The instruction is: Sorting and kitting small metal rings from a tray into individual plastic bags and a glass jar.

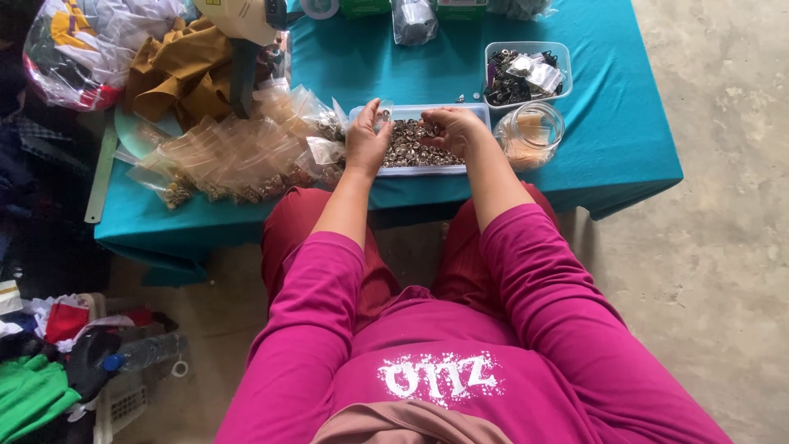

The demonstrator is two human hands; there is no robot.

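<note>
Directly under both hands sits the tray (477, 115) of small metal pieces (411, 146), long axis crosswise; the left hand (366, 141) pinches a small clear bag (384, 111) over its left end; the right hand (452, 127), fingers curled over the pieces, lies nearer the heap.

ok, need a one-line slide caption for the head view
Seated person's left hand and right hand pick small metal pieces from a clear tray on a teal-covered table.
</note>
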